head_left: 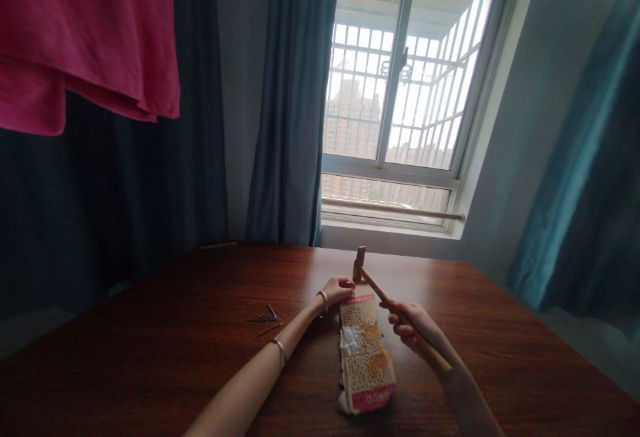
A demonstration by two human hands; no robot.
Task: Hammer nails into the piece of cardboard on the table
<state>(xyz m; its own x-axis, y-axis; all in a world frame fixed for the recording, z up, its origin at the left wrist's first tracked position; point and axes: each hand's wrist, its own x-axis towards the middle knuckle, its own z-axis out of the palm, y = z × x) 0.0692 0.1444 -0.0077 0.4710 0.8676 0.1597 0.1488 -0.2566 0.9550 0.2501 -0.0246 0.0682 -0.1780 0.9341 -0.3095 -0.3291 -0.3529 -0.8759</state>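
Observation:
A long flattened piece of printed cardboard [365, 350], orange-dotted with pink ends, lies on the brown wooden table [165, 350]. My left hand [337, 289] rests at its far end with fingers pinched together; what they hold is too small to make out. My right hand [413, 325] is closed round the wooden handle of a hammer [385, 297]. The hammer's metal head [359, 262] is just above the cardboard's far end, close beside my left fingers.
Several loose nails [266, 319] lie on the table left of my left forearm. A window with a grille [400, 97] and blue curtains [290, 104] stand beyond the table. A pink cloth [85, 37] hangs at the upper left.

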